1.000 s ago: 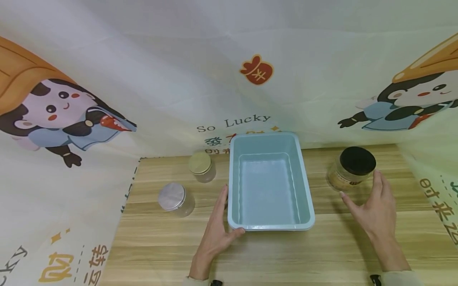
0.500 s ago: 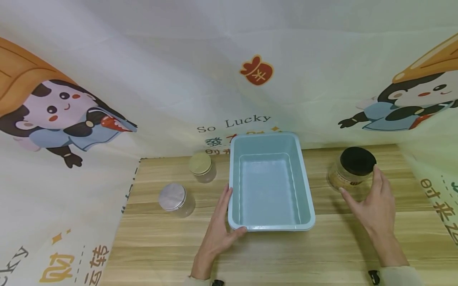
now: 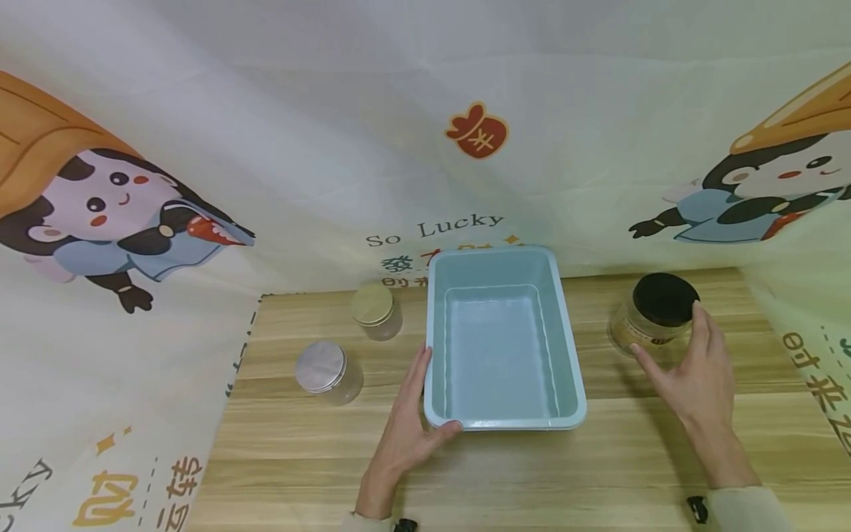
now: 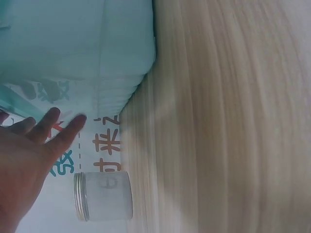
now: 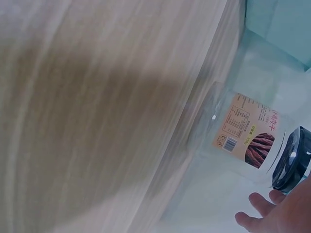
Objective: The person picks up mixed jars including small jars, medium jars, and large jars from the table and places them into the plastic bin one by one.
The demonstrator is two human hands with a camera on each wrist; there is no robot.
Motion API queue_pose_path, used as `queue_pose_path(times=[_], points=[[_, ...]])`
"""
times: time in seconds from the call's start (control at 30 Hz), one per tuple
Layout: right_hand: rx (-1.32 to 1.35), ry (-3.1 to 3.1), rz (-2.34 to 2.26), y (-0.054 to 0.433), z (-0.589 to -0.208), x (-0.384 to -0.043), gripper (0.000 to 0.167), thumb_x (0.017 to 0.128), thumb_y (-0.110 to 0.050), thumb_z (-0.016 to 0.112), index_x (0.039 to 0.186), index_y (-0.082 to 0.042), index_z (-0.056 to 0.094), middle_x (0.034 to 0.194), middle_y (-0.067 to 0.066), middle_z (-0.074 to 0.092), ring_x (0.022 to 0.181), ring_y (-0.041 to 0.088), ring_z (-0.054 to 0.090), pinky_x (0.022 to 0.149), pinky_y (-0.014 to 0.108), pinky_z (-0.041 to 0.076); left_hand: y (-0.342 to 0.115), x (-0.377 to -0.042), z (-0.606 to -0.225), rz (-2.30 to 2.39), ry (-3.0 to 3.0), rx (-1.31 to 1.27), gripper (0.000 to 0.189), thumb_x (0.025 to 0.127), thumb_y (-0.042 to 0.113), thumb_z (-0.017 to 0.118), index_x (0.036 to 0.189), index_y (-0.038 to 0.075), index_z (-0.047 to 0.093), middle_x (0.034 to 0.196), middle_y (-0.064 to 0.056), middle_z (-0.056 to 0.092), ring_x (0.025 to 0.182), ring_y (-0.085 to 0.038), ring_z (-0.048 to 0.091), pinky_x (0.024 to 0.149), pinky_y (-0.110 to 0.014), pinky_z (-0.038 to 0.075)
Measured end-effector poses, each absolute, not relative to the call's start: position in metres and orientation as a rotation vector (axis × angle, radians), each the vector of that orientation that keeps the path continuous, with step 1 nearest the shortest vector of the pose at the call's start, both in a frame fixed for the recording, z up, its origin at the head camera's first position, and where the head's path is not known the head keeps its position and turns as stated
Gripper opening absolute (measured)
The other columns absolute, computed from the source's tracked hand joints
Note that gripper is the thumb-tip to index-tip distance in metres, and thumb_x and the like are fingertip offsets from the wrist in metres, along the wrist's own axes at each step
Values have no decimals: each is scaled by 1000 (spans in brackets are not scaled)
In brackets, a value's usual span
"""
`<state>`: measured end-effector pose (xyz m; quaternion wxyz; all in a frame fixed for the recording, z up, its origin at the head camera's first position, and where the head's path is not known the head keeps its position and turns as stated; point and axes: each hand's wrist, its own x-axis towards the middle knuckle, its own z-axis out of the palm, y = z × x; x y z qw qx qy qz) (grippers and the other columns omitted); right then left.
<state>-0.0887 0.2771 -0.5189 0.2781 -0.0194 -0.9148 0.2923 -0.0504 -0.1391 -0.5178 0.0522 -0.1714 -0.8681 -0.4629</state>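
touching left hand [image 3: 407, 428]: blue tub [image 3: 495, 362]; just beyond right hand [image 3: 703, 386]: jar [image 3: 654, 310].

On the table [image 3: 505, 480], two jars [image 3: 322, 366] stand left of the tray [image 3: 495, 355], another jar [image 3: 663, 301] right.

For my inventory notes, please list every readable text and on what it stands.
"So Lucky": white, creased, printed backdrop sheet
"cky": backdrop, cut off
"發": backdrop
"财": backdrop
"时来": backdrop
"转": backdrop
"肉干": beige paper label on clear, cylindrical, black-lidded jar
Other label print: too small.
Red pouch print, other backdrop characters: unclear.
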Motion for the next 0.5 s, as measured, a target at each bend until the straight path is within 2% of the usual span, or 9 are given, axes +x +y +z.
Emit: queue_pose_path(times=[0.23, 0.37, 0.5], points=[[-60, -2453, 783, 277, -518, -93, 104, 78, -60, 73, 154, -4, 29, 146, 31, 40, 120, 56, 45, 90, 70, 39, -137, -53, -512, -1441, -2648, -499, 111, 79, 81, 56, 161, 21, 11, 166, 1, 12, 150, -28, 18, 113, -63, 22], [-88, -2468, 801, 276, -517, -95, 102, 77, -50, 77, 155, -5, 29, 147, 29, 39, 121, 56, 45, 91, 69, 38, -137, -55, -512, -1448, -2643, -496, 109, 80, 75, 61, 161, 20, 12, 166, -6, 15, 149, -29, 19, 112, -63, 23], [-109, -2480, 812, 276, -516, -96, 101, 78, -46, 77, 155, -5, 28, 148, 29, 38, 121, 56, 45, 91, 70, 37, -136, -56, -512, -1442, -2653, -483, 110, 79, 78, 58, 161, 21, 12, 166, -3, 14, 149, -29, 19, 113, -62, 24]])
